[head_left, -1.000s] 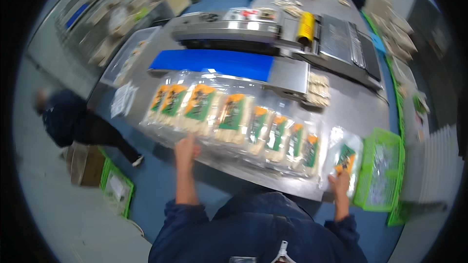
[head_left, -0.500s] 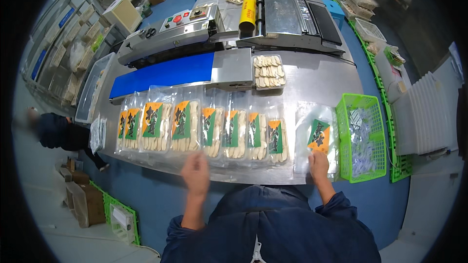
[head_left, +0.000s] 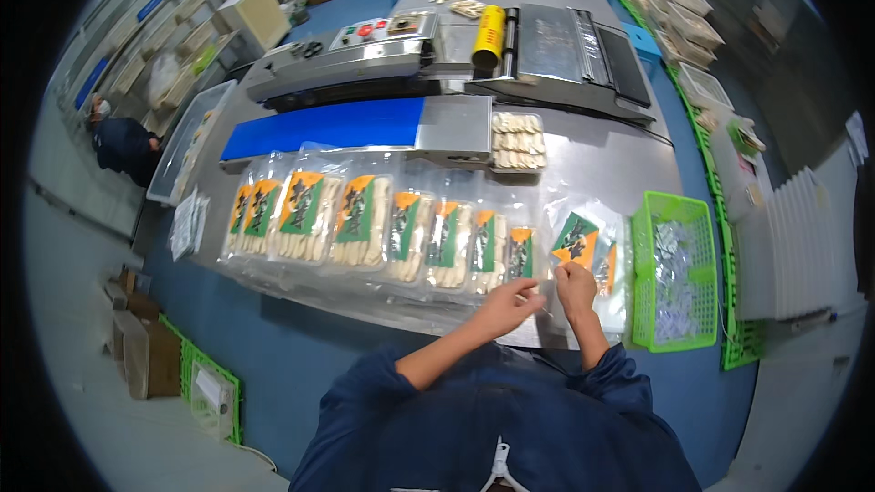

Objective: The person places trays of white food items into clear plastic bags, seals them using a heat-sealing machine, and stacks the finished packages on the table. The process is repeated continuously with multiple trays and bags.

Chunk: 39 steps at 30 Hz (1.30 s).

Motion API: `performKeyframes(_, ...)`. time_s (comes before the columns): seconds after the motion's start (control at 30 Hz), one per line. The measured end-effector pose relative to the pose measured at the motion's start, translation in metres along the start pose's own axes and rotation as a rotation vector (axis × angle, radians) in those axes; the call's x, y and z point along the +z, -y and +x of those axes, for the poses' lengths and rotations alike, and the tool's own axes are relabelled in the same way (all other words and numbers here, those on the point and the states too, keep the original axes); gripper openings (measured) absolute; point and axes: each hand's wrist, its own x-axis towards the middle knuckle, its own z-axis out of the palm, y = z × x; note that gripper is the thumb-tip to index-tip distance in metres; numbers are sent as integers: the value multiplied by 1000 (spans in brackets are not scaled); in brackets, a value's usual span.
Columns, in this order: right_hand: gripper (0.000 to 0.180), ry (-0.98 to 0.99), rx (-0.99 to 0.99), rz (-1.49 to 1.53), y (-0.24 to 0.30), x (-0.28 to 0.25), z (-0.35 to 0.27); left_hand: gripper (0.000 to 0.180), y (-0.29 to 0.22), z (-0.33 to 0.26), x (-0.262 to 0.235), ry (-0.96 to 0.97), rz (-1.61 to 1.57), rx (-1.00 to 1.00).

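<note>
Clear bag (head_left: 573, 235) with an orange-green label sits at the right end of the desk (head_left: 597, 150), over a bag stack (head_left: 616, 296), upper part tilted leftward. Right hand (head_left: 576, 289) on its lower part, fingers curled in, thumb and forefinger pinching the bag by the label's lower edge; wrist bent a little, forearm leaning up and left from the dark sleeve. Left hand (head_left: 512, 305) just beside it on the left, fingers loosely parted and pointing right, nothing seen in the grip; cannot tell if the tips touch the film. Left forearm slants up and right across the near desk edge, that elbow bent wider than the other. Both hands sit low, close to that edge, with blue floor (head_left: 365, 346) beyond it. Tight on the left: row of filled bags (head_left: 363, 223) runs nearly up to the hands. On the right, the green basket (head_left: 643, 273) stands just beside the stack, its rim bounding sideways room. Most room is ahead: metal surface shows behind the bag, to the right of the mushroom tray (head_left: 519, 143), back to the black-sided machine (head_left: 556, 91).
</note>
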Motion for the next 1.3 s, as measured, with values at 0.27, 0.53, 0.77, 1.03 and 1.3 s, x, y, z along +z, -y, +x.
performKeyframes(0.27,19,-114,86,-202,-38,-16,-19,28,15,-19,-26,-74,-170,-110)
performKeyframes(0.53,14,138,146,-197,-92,-9,9,24,12,-30,-30,-85,-186,-156)
performKeyframes(0.77,14,118,262,360,-10,-50,-4,26,21,-23,-23,-104,-197,-82)
performKeyframes(1.03,18,92,-58,396,96,-40,-62,24,1,5,-10,-231,-416,-71)
performKeyframes(1.3,18,213,-124,320,86,-20,-59,16,12,16,-9,-304,-439,-98)
